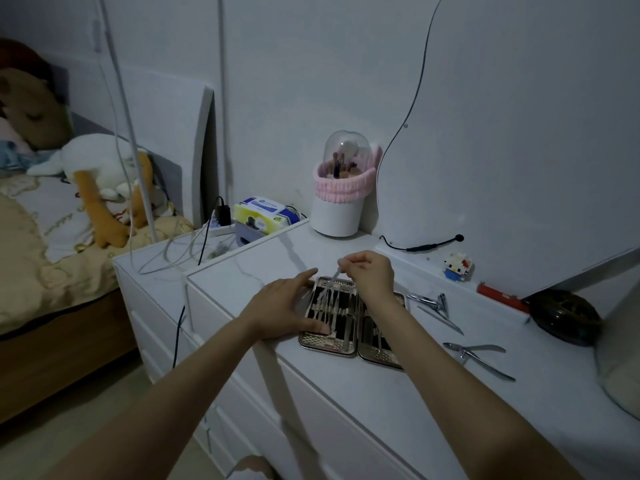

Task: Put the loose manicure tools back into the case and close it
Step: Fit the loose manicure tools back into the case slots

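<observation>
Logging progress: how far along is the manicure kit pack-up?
Done: several tools sit in the open case. In hand: right hand pinches a thin tool over the left half; left hand steadies the case. Left: nippers, clippers and a file on the dresser; case unclosed.

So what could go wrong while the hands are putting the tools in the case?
The right hand pinches a thin tool high up, so its tip might miss its slot. The open case lies near the dresser's front edge and could slide off if the left hand lets go. The nippers and clippers lying loose could be forgotten.
</observation>
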